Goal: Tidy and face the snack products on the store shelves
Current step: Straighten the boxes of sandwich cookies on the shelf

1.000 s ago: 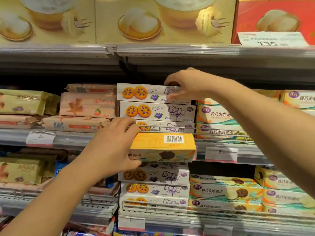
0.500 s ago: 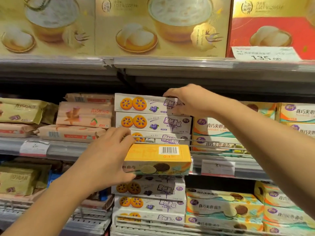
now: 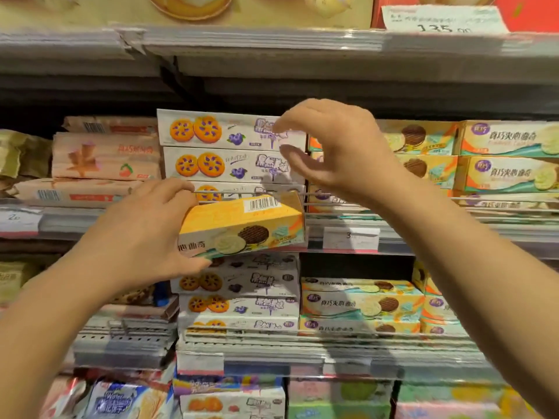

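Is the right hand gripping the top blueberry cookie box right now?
No. The right hand hovers with curled fingers just off the top blueberry cookie box.

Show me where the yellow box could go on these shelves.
Free: the dark gap above the lower sandwich-cookie stack, under the middle shelf, and the dark strip above the top blueberry box. That shelf's row is packed side by side.

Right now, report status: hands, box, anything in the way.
Left hand grips the orange sandwich-cookie box, tilted, off the shelf. Right hand open, in front of the blueberry cookie stack, holding nothing. Wire shelf rail behind the box.
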Available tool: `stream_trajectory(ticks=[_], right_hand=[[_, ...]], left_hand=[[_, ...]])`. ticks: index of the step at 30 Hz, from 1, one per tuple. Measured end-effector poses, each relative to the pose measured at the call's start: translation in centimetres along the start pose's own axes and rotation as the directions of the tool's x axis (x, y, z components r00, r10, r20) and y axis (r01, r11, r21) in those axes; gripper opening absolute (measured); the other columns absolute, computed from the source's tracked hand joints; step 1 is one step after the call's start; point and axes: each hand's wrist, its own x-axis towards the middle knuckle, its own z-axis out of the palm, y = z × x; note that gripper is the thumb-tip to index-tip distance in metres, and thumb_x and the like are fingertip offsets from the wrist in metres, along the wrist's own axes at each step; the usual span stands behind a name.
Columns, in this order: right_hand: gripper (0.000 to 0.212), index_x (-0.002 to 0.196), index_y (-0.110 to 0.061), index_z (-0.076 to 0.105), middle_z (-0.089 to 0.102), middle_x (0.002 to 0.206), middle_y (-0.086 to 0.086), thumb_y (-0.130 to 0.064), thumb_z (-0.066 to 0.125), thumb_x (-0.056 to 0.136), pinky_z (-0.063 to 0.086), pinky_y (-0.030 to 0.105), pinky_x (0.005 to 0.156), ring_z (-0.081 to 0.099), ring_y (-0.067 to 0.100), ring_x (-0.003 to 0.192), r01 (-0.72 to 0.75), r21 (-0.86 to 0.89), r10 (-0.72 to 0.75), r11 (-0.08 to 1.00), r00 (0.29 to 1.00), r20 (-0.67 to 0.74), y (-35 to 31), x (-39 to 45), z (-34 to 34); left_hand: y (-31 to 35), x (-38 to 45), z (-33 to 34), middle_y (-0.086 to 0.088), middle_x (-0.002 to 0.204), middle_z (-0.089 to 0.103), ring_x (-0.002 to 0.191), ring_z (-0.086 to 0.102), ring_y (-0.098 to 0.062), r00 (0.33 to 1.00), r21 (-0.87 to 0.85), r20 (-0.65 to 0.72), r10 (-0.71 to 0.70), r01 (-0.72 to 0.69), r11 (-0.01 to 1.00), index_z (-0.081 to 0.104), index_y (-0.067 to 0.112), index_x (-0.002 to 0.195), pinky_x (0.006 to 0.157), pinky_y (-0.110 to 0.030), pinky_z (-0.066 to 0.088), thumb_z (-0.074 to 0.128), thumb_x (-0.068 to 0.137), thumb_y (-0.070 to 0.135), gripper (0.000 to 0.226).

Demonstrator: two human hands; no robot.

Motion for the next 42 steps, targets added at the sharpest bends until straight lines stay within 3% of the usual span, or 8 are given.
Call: stream_trajectory(ticks=[9,15,20,23,25,30,35,42], right_hand=[[0.054,0.126,-0.039,0.062,0.068,0.113,-0.026,-0.064,0.067,0.079,0.055,0.017,0.080,0.066,-0.001,0.105,-0.551,0.451,0.531,0.702,0.827,0.184,-3.6,-15.8,-2.1],[0.046,0.121,-0.040,0.063,0.074,0.108,-0.012,-0.045,0.078,0.078,0.060,0.038,0.084,0.070,0.013,0.103,-0.687,0.556,0.696,0.467,0.674,0.248,-2.6,-22.9,-1.6],[0.040,0.119,-0.032,0.069,0.075,0.110,-0.007,-0.038,0.077,0.080,0.059,0.035,0.088,0.070,0.015,0.106,-0.729,0.618,0.837,0.295,0.509,0.202,-1.5,-27.5,-2.1],[0.036,0.114,-0.035,0.068,0.074,0.107,-0.014,-0.036,0.077,0.079,0.055,0.023,0.084,0.068,0.006,0.104,-0.741,0.623,0.878,0.251,0.445,0.176,-1.6,-29.3,-2.3],[0.037,0.113,-0.033,0.065,0.074,0.102,-0.006,-0.035,0.079,0.079,0.056,0.033,0.086,0.070,0.014,0.103,-0.735,0.652,0.903,0.185,0.389,0.182,-1.7,-30.6,-1.9],[0.051,0.110,-0.025,0.058,0.070,0.095,0.000,-0.051,0.085,0.074,0.058,0.036,0.078,0.069,0.023,0.094,-0.711,0.697,0.944,0.092,0.284,0.165,-2.5,-32.4,-0.7],[0.024,0.102,-0.026,0.069,0.073,0.118,-0.004,-0.030,0.080,0.081,0.055,0.040,0.095,0.069,0.016,0.112,-0.686,0.721,0.956,0.094,0.265,0.127,-2.4,-32.4,-0.4],[0.046,0.130,-0.053,0.053,0.058,0.124,-0.027,-0.032,0.070,0.093,0.048,0.015,0.090,0.057,-0.008,0.116,-0.792,0.567,0.909,0.226,0.381,0.170,-2.0,-30.3,0.1]], left_hand=[[8.5,-1.1,1.0,-0.005,0.143,0.057,0.129,0.055,-0.029,0.998,-0.065,0.009,0.061,-0.060,0.996,0.064,0.017,0.115,0.081,-0.044,0.058,0.073,0.055,0.071,0.080],[13.9,-0.9,4.1,0.001,0.142,0.058,0.126,0.058,-0.025,0.987,-0.184,0.042,0.157,-0.147,0.972,0.064,0.023,0.124,0.090,-0.044,0.056,0.059,0.062,0.085,0.087],[16.1,-2.3,6.0,0.011,0.140,0.056,0.123,0.055,-0.014,0.998,-0.418,-0.006,-0.060,0.052,0.907,0.055,0.031,0.138,0.097,-0.039,0.050,0.049,0.078,0.085,0.081],[17.5,-4.1,6.5,0.012,0.111,0.062,0.097,0.059,-0.011,0.936,-0.608,0.009,-0.352,0.285,0.741,0.061,0.030,0.117,0.082,-0.035,0.050,0.072,0.080,0.063,0.051],[18.8,-5.3,6.9,0.012,0.084,0.066,0.076,0.063,-0.010,0.838,-0.710,0.141,-0.528,0.457,0.536,0.063,0.032,0.096,0.071,-0.037,0.053,0.079,0.079,0.051,0.030],[22.3,-7.2,8.1,0.021,0.068,0.071,0.060,0.064,0.008,0.692,-0.824,0.429,-0.580,0.563,0.064,0.071,0.018,0.083,0.056,-0.003,0.044,0.078,0.087,0.020,0.009],[24.4,-7.1,8.4,0.019,0.087,0.075,0.075,0.060,0.025,0.695,-0.834,0.490,-0.526,0.549,-0.051,0.071,0.017,0.114,0.062,0.004,0.042,0.068,0.094,0.009,0.022],[26.0,-4.6,8.5,0.009,0.153,0.048,0.104,0.057,0.019,0.742,-0.862,0.442,-0.504,0.507,-0.010,0.032,0.037,0.158,0.086,-0.012,0.040,0.062,0.098,0.025,0.068]])
